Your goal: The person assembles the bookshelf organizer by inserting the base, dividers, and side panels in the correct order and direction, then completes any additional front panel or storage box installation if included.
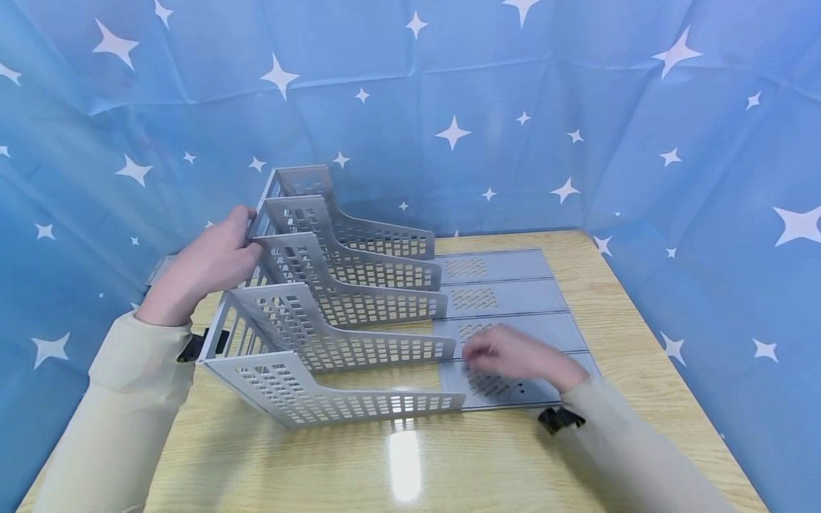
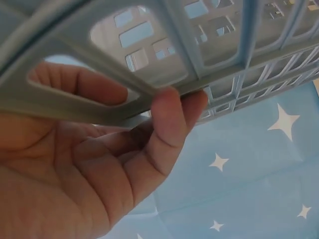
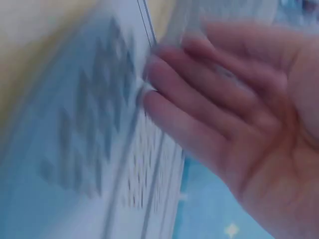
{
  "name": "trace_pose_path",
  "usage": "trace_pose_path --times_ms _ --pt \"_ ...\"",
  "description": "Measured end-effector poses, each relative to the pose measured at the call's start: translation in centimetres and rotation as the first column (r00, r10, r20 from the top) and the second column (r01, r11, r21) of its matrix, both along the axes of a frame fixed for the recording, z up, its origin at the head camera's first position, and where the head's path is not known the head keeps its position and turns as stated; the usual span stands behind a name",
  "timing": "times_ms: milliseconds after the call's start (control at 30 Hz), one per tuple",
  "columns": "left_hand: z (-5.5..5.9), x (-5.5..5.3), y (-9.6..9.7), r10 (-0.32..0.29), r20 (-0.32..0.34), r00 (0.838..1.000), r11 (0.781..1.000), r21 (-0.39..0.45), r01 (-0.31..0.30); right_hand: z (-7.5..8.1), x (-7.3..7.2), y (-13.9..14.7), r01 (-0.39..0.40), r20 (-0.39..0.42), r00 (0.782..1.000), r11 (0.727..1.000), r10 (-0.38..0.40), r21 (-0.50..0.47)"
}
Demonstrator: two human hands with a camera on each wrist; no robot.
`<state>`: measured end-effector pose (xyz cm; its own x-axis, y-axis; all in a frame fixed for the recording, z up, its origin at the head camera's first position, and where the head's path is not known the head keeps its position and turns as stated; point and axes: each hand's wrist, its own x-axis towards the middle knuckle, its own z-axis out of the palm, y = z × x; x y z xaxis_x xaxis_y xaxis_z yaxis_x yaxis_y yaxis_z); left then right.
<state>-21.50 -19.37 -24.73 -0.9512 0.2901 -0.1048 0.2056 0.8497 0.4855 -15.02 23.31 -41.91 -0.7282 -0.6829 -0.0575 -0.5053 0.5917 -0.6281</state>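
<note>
A grey plastic file rack (image 1: 385,342) with several perforated dividers stands on the table, its tall slatted back at the left. My left hand (image 1: 214,253) grips that back edge. Close up in the left wrist view, the hand (image 2: 114,164) curls its fingers and thumb around a bar of the lattice (image 2: 199,79). To the right lie flat grey panels (image 1: 513,331) with slanted slots, side by side against the dividers' low ends. My right hand (image 1: 513,356) is over the nearer panels, blurred. In the right wrist view its fingers (image 3: 189,114) are extended beside the slotted panel (image 3: 79,134), holding nothing visible.
The wood-patterned table (image 1: 333,463) runs in front of the rack and along the panels' right side. A blue curtain (image 1: 410,128) with white stars hangs behind and on both sides. Part of a grey object (image 1: 160,268) shows behind my left wrist.
</note>
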Motion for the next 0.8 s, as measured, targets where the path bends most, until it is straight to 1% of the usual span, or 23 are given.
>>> trace_pose_path --times_ms 33,67,100,133,167,267,333,400,467,533,633,733,800 --pt "0.1 0.0 0.0 -0.003 0.005 1.0 1.0 0.002 0.003 0.0 -1.0 0.0 0.071 -0.031 0.997 0.997 -0.071 -0.023" --pt "0.2 -0.1 -0.1 -0.007 0.008 1.0 1.0 0.002 0.007 -0.2 -2.0 -0.1 0.146 -0.04 0.988 0.988 -0.148 -0.041" --pt "0.2 -0.2 -0.2 -0.01 0.009 1.0 1.0 -0.001 0.01 -0.4 -3.0 -0.3 0.202 -0.069 0.976 0.978 -0.205 -0.054" --pt "0.2 -0.3 -0.2 -0.011 0.004 1.0 1.0 -0.005 0.011 -0.7 -3.9 -0.6 0.243 -0.077 0.966 0.968 -0.247 -0.061" --pt "0.2 -0.4 -0.2 -0.007 0.003 1.0 1.0 -0.01 0.008 -1.0 -4.8 -1.0 0.261 -0.083 0.961 0.964 -0.265 -0.056" --pt "-0.2 -0.5 0.1 0.001 -0.005 1.0 1.0 -0.02 -0.001 -2.2 -6.5 -1.8 0.268 -0.054 0.962 0.963 -0.269 -0.028" --pt "-0.4 -0.5 0.5 0.022 -0.002 1.0 1.0 -0.018 -0.022 -2.7 -7.0 -2.1 0.274 -0.038 0.961 0.962 -0.274 -0.006" --pt "-0.5 -0.4 0.8 0.041 -0.005 0.999 0.999 -0.015 -0.041 -3.0 -7.2 -2.2 0.29 -0.019 0.957 0.957 -0.29 -0.004" --pt "-0.5 -0.3 0.9 0.055 -0.017 0.998 0.998 -0.016 -0.055 -3.2 -7.3 -2.3 0.293 -0.038 0.955 0.956 -0.293 -0.008" --pt "-0.4 -0.2 0.9 0.062 -0.032 0.998 0.998 -0.017 -0.063 -3.3 -7.4 -2.4 0.275 -0.075 0.958 0.961 -0.275 -0.013" --pt "-0.3 -0.2 0.7 0.046 -0.03 0.998 0.999 -0.003 -0.046 -3.4 -7.6 -2.6 0.244 -0.125 0.962 0.97 -0.243 -0.007" --pt "-0.1 -0.4 0.3 0.029 -0.015 0.999 0.999 0.014 -0.029 -3.6 -7.8 -2.7 0.232 -0.136 0.964 0.973 -0.229 0.012" --pt "-0.1 -0.7 0.2 0.038 -0.009 0.999 0.999 0.038 -0.038 -3.6 -7.8 -2.6 0.22 -0.136 0.967 0.975 -0.215 0.026"
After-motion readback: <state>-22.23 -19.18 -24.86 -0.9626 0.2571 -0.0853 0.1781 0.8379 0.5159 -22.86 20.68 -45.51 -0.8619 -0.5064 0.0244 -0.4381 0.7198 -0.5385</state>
